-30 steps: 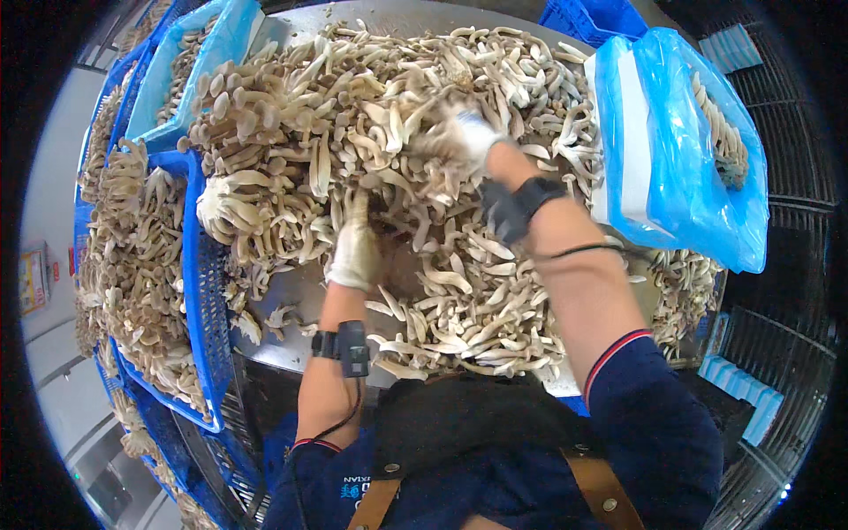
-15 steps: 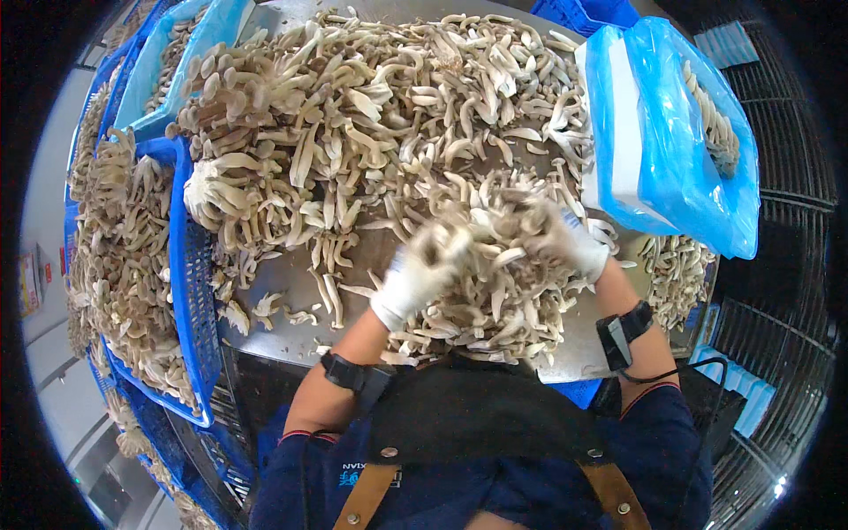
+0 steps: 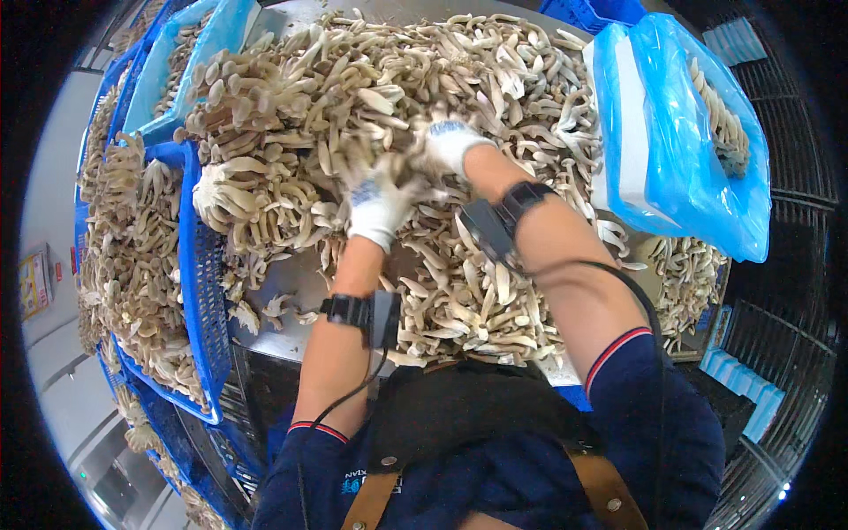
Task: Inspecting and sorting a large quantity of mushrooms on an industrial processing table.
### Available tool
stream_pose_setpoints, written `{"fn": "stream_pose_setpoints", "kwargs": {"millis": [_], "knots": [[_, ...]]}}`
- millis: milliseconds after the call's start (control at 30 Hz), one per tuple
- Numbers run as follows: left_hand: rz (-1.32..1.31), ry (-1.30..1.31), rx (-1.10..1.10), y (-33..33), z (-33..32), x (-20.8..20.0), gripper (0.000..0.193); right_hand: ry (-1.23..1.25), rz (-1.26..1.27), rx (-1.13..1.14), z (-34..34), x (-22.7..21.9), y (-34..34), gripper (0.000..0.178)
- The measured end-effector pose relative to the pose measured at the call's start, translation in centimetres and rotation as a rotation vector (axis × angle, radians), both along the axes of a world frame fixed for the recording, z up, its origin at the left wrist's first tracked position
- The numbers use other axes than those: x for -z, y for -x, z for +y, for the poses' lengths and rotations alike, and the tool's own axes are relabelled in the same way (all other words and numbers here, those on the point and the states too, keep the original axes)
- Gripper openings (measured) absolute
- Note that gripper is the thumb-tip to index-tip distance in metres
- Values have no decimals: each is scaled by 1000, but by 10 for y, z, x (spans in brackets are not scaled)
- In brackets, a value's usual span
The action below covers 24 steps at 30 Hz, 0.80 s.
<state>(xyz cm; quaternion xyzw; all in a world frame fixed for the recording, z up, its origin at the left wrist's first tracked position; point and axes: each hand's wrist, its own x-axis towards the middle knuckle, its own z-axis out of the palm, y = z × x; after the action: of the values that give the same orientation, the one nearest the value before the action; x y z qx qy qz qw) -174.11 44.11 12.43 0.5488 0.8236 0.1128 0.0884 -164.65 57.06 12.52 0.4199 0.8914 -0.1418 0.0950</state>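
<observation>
The mushroom pile spreads before the apron, probably for easy reach. In it are the gloved left hand and right hand (blur hides finger opening and any grip). Left of the pile, a blue crate brims with mushrooms; right, a blue-lined box holds some; beyond its far-left end, a lined crate too.

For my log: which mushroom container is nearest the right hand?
The white box draped in blue plastic film, right of the mushroom pile; the perforated blue crate and light-blue-lined container are left of it, farther from the right hand.
</observation>
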Motion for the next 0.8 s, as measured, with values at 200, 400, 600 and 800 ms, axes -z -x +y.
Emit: {"fn": "stream_pose_setpoints", "kwargs": {"millis": [200, 400, 600, 800], "knots": [[-324, 49, 536, -68, -75, -53, 47, 287, -8, -492, -62, -52, -159, 69], [-774, -183, 400, -24, -106, -65, 40, 748, 60, -286, -37, -105, -181, 70], [-163, -8, -37, -35, -42, 26, 76, 32, 134, -67, -1, -11, -70, 77], [-312, -115, 297, -107, -118, 1, 71, 13, 152, -397, -109, -31, -141, 65]]}}
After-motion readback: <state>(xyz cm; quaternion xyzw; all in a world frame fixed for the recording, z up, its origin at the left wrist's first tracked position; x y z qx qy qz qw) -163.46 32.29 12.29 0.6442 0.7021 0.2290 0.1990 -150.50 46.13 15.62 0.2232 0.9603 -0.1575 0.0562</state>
